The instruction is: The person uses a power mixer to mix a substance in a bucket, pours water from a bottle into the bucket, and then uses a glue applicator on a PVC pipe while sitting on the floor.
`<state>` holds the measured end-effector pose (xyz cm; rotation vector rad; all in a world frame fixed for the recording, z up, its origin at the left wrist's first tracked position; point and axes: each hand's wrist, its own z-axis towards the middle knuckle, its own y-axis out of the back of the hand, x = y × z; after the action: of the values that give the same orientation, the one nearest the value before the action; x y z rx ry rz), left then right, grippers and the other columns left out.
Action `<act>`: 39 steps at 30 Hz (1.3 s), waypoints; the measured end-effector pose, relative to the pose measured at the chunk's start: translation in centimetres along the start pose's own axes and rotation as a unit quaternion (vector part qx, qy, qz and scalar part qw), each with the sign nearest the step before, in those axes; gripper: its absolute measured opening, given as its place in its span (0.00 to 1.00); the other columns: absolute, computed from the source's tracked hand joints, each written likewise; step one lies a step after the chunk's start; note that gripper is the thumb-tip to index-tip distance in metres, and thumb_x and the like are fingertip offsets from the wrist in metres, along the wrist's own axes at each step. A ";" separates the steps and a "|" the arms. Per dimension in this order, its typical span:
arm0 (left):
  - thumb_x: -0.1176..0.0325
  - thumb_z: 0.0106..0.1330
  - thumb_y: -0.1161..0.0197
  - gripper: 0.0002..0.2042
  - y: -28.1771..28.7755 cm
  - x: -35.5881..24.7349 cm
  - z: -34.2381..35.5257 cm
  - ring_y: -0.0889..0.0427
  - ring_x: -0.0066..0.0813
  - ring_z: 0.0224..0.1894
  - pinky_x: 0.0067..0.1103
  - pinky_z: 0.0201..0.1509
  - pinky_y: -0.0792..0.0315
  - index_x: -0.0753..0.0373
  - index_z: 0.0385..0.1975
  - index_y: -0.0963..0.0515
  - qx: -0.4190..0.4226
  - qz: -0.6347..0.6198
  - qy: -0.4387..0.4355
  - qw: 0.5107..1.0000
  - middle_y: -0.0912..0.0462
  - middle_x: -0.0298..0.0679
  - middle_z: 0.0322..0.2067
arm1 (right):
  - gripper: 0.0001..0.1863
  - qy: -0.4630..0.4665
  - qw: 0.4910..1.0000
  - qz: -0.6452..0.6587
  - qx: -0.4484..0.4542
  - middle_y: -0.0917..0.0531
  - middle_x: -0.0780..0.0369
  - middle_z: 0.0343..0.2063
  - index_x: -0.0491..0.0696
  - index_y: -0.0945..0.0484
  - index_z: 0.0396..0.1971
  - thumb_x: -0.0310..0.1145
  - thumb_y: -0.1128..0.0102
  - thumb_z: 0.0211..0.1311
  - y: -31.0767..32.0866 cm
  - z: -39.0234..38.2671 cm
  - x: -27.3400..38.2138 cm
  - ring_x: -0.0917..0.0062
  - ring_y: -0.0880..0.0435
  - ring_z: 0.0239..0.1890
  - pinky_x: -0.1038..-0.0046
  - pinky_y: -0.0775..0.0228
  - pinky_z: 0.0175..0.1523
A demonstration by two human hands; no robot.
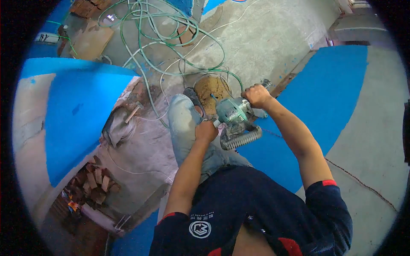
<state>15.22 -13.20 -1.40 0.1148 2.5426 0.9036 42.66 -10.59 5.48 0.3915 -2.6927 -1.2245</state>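
Two side handles (266,83) on green power tool (232,111): left hand (206,130) clamped around one, right hand (256,96) around other, bracing against twist, I'd guess; shaft (214,98) toward sandy mix (208,88).

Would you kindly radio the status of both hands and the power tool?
Left hand, right hand gripping power tool. Shaft angled toward brown mix. Green hose looped beyond.

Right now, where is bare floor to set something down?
Concrete floor between the white cable and the blue coating at right looks bare. Crowded: green hose tangle and brown mix, where left hand and right hand hold the power mixer.
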 end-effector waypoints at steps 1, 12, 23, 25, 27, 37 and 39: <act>0.58 0.57 0.33 0.14 -0.1 0.0 0.0 0.15 0.46 0.36 0.39 0.41 0.22 0.58 0.40 0.17 0.000 -0.003 0.000 1.000 0.15 0.47 0.32 | 0.12 -0.003 1.000 0.005 0.000 0.15 0.59 0.36 0.53 0.20 0.40 0.31 0.45 0.55 0.3 -0.2 0.0 0.64 0.15 0.41 0.63 0.26 0.46; 0.54 0.57 0.36 0.15 2.3 -0.3 -0.5 0.15 0.46 0.38 0.37 0.44 0.23 0.60 0.35 0.17 0.007 -0.003 -0.038 0.999 0.15 0.48 0.34 | 0.12 -0.031 0.999 0.012 0.007 0.15 0.58 0.38 0.53 0.20 0.39 0.33 0.44 0.54 1.0 -0.8 0.3 0.63 0.16 0.43 0.62 0.27 0.48; 0.44 0.59 0.40 0.24 3.3 0.4 0.4 0.16 0.46 0.40 0.39 0.43 0.23 0.62 0.39 0.18 0.047 0.013 -0.061 0.997 0.15 0.48 0.35 | 0.13 -0.051 0.997 0.037 0.037 0.16 0.58 0.35 0.52 0.21 0.35 0.37 0.40 0.47 0.2 -1.3 0.0 0.61 0.16 0.41 0.60 0.25 0.43; 0.38 0.59 0.42 0.28 3.6 0.6 0.4 0.16 0.46 0.40 0.41 0.43 0.24 0.62 0.36 0.17 0.082 0.009 -0.060 0.995 0.15 0.48 0.36 | 0.13 -0.056 0.997 0.046 0.018 0.16 0.58 0.35 0.52 0.21 0.35 0.37 0.39 0.47 0.5 -1.3 0.3 0.60 0.16 0.40 0.59 0.24 0.43; 0.40 0.59 0.41 0.26 3.4 0.9 0.2 0.16 0.46 0.40 0.41 0.43 0.24 0.62 0.35 0.17 0.071 0.006 -0.060 0.996 0.15 0.48 0.36 | 0.18 -0.060 0.995 0.044 0.059 0.15 0.57 0.36 0.53 0.19 0.39 0.33 0.35 0.43 1.1 -0.9 0.6 0.63 0.15 0.43 0.62 0.24 0.46; 0.58 0.57 0.41 0.14 3.0 0.4 -1.0 0.15 0.48 0.36 0.38 0.44 0.22 0.61 0.30 0.16 0.019 -0.024 -0.047 0.998 0.15 0.50 0.32 | 0.13 -0.016 0.999 0.003 0.050 0.15 0.58 0.34 0.53 0.19 0.34 0.38 0.36 0.46 0.6 0.3 -0.2 0.63 0.15 0.40 0.62 0.24 0.44; 0.58 0.57 0.41 0.14 2.7 0.5 -0.8 0.15 0.48 0.36 0.37 0.43 0.23 0.61 0.31 0.15 0.017 -0.034 -0.055 0.998 0.15 0.49 0.32 | 0.13 -0.009 0.999 0.018 0.050 0.15 0.58 0.33 0.53 0.19 0.34 0.37 0.37 0.46 0.7 0.2 -0.2 0.63 0.16 0.40 0.62 0.24 0.44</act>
<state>14.22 -11.48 0.63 0.0855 2.4458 0.8051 42.70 -9.93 5.86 0.3438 -2.7711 -1.0917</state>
